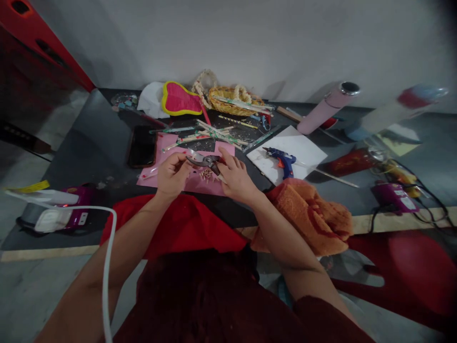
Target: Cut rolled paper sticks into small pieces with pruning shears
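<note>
The metal cutters (200, 160) are hanging over a pink sheet (150, 178), the right hand (238, 178) clamping its fingers round the handles. The blades are pointing toward the left hand (173, 176), whose fingers are bunching beside the tips; whether they are pinching anything, I cannot tell. The tool is probably feeling stiff and fairly weighty, favouring a handle grip clear of the edges. Short pieces (206, 175) are lying below, wrapped sticks (214, 130) beyond, all occupying the dark worktop (80, 138).

Dim, flat light throws soft shadows on plain grey wall (250, 38); wide-angle stretch nr edges, tall pale red-and-blue-topped bottle (396, 112) blurred, far R.
</note>
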Motion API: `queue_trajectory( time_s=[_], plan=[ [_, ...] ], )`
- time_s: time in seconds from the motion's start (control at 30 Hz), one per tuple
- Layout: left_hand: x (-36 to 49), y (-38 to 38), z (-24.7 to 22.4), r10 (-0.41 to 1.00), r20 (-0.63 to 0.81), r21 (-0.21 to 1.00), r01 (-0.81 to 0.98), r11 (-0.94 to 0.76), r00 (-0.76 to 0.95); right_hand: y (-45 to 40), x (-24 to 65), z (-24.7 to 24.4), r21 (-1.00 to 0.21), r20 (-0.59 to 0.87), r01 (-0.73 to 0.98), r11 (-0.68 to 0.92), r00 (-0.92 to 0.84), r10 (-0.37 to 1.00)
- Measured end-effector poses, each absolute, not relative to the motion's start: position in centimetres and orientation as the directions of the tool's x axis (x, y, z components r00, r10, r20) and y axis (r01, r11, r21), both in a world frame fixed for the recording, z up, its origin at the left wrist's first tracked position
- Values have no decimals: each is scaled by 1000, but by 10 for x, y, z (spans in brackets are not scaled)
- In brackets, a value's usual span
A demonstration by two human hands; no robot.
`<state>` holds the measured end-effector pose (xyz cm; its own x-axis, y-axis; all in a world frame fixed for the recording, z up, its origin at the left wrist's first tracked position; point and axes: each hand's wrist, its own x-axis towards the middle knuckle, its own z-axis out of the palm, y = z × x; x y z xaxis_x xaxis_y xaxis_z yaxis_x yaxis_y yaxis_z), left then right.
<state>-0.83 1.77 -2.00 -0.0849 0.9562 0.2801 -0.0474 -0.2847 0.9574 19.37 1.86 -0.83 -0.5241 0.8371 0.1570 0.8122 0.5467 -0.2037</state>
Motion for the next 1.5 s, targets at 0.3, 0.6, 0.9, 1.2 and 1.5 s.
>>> queue_trajectory(
  time_s=[0.3,0.6,0.9,1.2,1.5],
  plan=[
    [-5,14,-15,960,281,960,13,-281,-17,17,192,-6,-225,165,799,558,-534,830],
    [-6,13,-16,963,269,963,23,-269,-16,19,194,-7,-328,192,768,550,-516,835],
    [-4,8,-14,953,304,953,7,-304,12,23,192,-12,-353,188,791,500,-463,866],
    [-5,8,-14,950,311,951,-1,-311,28,26,193,-17,-364,243,770,523,-464,852],
    [-5,9,-21,955,297,955,23,-296,-2,24,192,-12,-361,207,798,482,-435,876]
  ],
)
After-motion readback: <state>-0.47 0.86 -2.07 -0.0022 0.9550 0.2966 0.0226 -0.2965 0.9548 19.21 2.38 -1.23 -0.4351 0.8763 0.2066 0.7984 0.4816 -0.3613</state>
